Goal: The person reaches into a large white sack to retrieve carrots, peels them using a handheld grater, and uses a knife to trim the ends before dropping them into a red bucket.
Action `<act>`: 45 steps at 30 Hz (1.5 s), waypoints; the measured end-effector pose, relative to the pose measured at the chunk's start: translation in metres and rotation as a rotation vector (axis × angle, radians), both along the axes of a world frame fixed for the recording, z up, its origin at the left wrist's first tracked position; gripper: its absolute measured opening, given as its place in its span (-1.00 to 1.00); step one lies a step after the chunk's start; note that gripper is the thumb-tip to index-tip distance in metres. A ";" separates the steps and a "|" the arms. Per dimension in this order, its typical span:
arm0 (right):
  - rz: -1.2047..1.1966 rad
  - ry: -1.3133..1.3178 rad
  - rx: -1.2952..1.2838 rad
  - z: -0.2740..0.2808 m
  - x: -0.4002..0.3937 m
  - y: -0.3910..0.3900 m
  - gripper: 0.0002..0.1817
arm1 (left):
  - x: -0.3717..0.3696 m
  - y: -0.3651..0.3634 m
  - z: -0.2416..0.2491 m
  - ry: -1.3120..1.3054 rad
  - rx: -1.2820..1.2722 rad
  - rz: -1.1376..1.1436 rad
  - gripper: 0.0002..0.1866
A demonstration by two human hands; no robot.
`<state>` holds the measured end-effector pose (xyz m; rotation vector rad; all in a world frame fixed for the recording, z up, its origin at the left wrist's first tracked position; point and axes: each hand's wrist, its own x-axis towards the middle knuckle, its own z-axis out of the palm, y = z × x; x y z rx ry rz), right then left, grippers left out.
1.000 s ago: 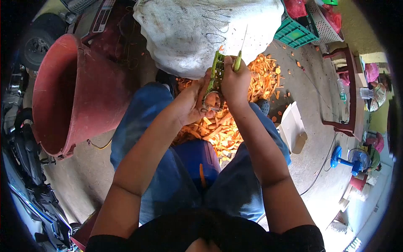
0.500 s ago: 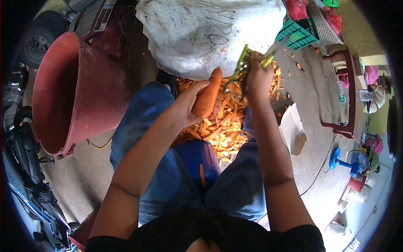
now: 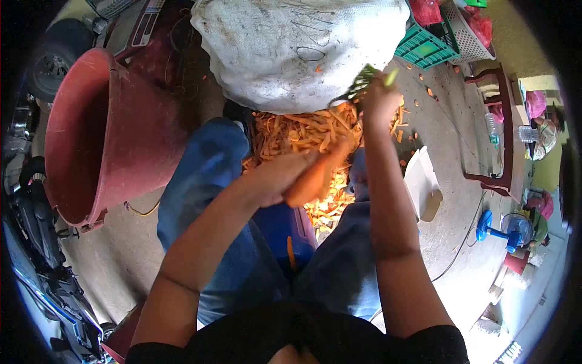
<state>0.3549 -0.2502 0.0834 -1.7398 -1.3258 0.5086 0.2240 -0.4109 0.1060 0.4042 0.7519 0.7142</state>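
Left hand: the left hand [image 3: 280, 181] is closed around the carrot [image 3: 316, 180], fingers wrapped over its upper side; motion blur hides the exact finger placement.
Carrot: in the left hand, between the knees and above the near part of the peelings [image 3: 297, 132], tilted with its narrower end pointing away from the body and to the right; its outline is blurred.
Right hand: the right hand [image 3: 382, 104] is clenched around the green slotted tool [image 3: 362, 84], raised near the sack, apart from the carrot.
Green slotted tool: sticks out on the left side of the right hand, a dark end pointing down and left; blurred.
Yellow-green handle: the yellow-green handle [image 3: 391, 77] shows at the right side of the same hand; what it belongs to cannot be made out.
Peelings: heaped on the floor [image 3: 451, 130] between the legs, beside the white sack [image 3: 297, 54].
Blue container: the blue container [image 3: 276, 225] sits between the thighs, an orange strip [image 3: 291, 253] lying against it.
Left side: a large red tub [image 3: 142, 130] leans open beside the knee.
Right side: an open carton [image 3: 422, 181] lies near the right leg.
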 end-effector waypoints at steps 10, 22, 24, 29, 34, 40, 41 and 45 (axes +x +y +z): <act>0.319 0.433 -0.040 0.036 -0.035 -0.044 -0.76 | -0.017 0.023 -0.030 -0.148 -0.138 0.278 -0.65; 0.292 0.113 0.199 0.003 -0.030 -0.038 -0.78 | -0.014 0.020 -0.020 0.044 -0.036 0.095 -0.70; 0.030 -0.062 0.187 0.007 -0.004 -0.006 -0.77 | -0.005 0.003 -0.017 -0.154 -0.048 0.014 -0.63; 0.052 0.307 0.059 0.003 0.006 0.001 -0.75 | -0.023 0.020 -0.014 -0.155 -0.037 0.178 -0.58; 0.281 0.476 -0.092 0.031 -0.036 -0.040 -0.74 | -0.016 0.031 -0.022 -0.122 -0.244 0.439 -0.64; 0.539 0.385 -0.003 0.026 -0.060 -0.068 -0.75 | -0.012 0.030 -0.026 -0.211 -0.212 0.511 -0.70; 0.538 0.385 -0.004 0.027 -0.058 -0.069 -0.75 | -0.016 0.028 -0.036 -0.264 -0.178 0.450 -0.70; 0.421 0.199 -0.024 0.010 -0.042 -0.054 -0.75 | -0.008 0.025 0.001 0.141 -0.263 0.335 -0.66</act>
